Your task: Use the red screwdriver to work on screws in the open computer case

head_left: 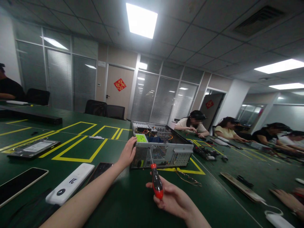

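A desktop computer case [182,148] lies on its side with its top open and its rear panel facing me. Wires show inside, and a power supply with a bright green label [142,138] sits at its left corner. My left hand [128,152] rests with stretched fingers against that corner, beside the power supply. In my right hand [169,193] is a screwdriver [156,182] with a red and black handle. Its shaft points up and away, and the tip appears at the rear panel; whether it touches a screw I cannot tell.
Left on the green table [114,202] are a hard drive [35,148], a phone [22,183] and a white device marked 21 [71,183]. Glasses [188,178], a cable pile [206,152] and another phone [242,186] lie right. Several people sit around; a co-worker's hand [286,199] is at lower right.
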Motion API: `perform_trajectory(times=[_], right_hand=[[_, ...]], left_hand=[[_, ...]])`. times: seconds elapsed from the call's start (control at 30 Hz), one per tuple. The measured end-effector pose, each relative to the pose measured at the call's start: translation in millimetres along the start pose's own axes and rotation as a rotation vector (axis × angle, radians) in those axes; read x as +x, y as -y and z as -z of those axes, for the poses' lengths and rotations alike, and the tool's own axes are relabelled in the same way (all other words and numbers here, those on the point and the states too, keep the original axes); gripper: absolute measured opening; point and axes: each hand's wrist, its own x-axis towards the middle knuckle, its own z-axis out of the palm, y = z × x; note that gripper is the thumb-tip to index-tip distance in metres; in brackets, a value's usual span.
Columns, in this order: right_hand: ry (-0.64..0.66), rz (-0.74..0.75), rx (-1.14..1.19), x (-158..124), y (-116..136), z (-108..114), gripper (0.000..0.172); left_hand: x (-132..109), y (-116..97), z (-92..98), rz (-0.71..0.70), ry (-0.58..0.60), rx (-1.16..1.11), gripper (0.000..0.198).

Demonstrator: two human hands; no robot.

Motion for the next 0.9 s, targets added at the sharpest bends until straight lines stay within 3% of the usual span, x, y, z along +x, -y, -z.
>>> perform_trajectory(times=[0.1,0.23,0.5,0.6,0.7,0.8,0.9], right_hand=[[-0.016,-0.004,-0.052,1.6,-1.9,-0.6,0.062],[-0.080,0.049,-0.063,2.9,-4.1,4.1,0.061],[-0.150,0.104,-0.040,2.5,-5.3,8.3,0.034],[-0.103,0.065,-0.127,1.4,-3.7,8.4,0.028],[-0.023,0.019,-0.184,0.1,-1.7,7.8,0.035],[0.090,-0.095,-0.206,0.5,-3.3,8.5,0.045],[0.129,-0.206,-0.220,5.2,-11.3,10.7,0.038]], left_hand=[[-0.3,0.4,-0.4,0.002,0.000,-0.004,0.037],[-0.8,0.6,-1.1,0.009,0.000,-0.007,0.037],[-0.6,1.3,-1.7,-0.007,-0.008,0.004,0.038],[-0.5,0.8,-1.3,-0.002,-0.008,0.006,0.037],[-0.5,0.5,-0.9,0.001,-0.003,0.008,0.037],[-0.4,0.4,-0.8,-0.003,0.001,0.012,0.037],[0.0,-0.3,-0.6,-0.008,-0.001,0.012,0.037]])
